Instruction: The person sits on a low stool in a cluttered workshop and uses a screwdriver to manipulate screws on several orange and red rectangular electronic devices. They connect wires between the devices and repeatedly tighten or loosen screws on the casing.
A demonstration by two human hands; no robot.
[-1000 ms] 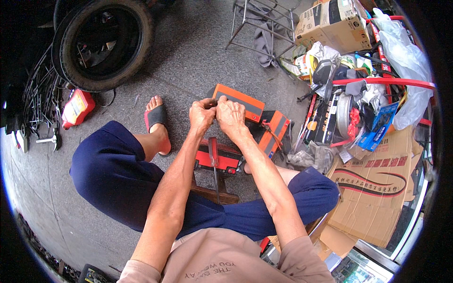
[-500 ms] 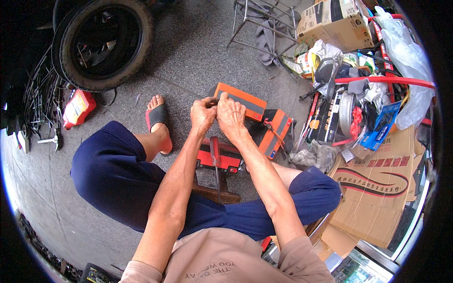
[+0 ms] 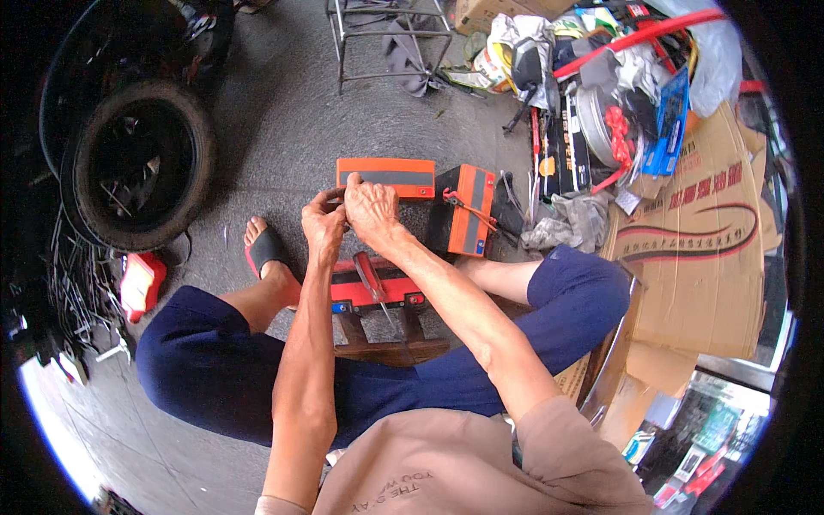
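Note:
My left hand and my right hand meet at the near left end of an orange battery with a grey band. The fingers of both are closed in a pinch around something small and dark, mostly hidden by them. To the right stands a second orange battery with a cable across its top. Between my legs a red-and-black battery shows blue and red terminals. A screwdriver with a red handle lies over it, its shaft pointing toward me.
Tyres lie at the left, near a red bottle and scattered metal tools. A metal frame stands at the far side. Heaped parts, bags and a wire spool fill the right, beside flattened cardboard.
The view has turned, so the surroundings sit differently in the picture. My hands stay together, fingers pinched, beside the far orange battery.

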